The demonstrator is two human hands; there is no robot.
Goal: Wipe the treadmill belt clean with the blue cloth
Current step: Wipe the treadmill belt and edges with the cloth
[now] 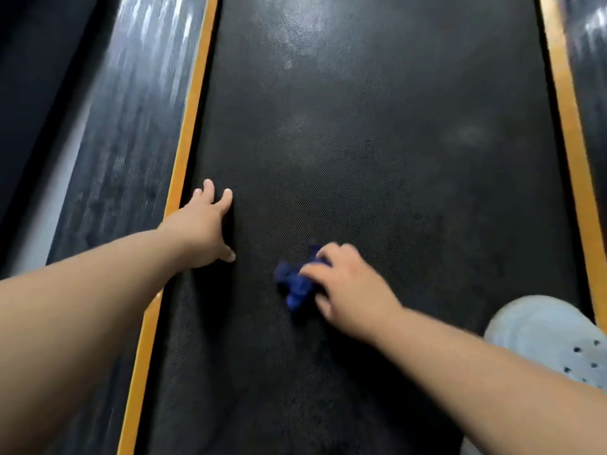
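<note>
The black textured treadmill belt [377, 142] fills the middle of the view, with pale smudges near its far end. A crumpled blue cloth [295, 284] lies on the belt near the centre. My right hand [345, 284] grips the cloth with curled fingers and holds it down on the belt. My left hand [207, 224] rests flat on the belt by its left edge, fingers spread and straight.
Orange strips run along both sides of the belt, the left strip [184, 152] and the right strip [571, 142]. Beyond them are dark glossy side rails [131, 119]. A white perforated shoe [551, 336] stands on the belt at the lower right.
</note>
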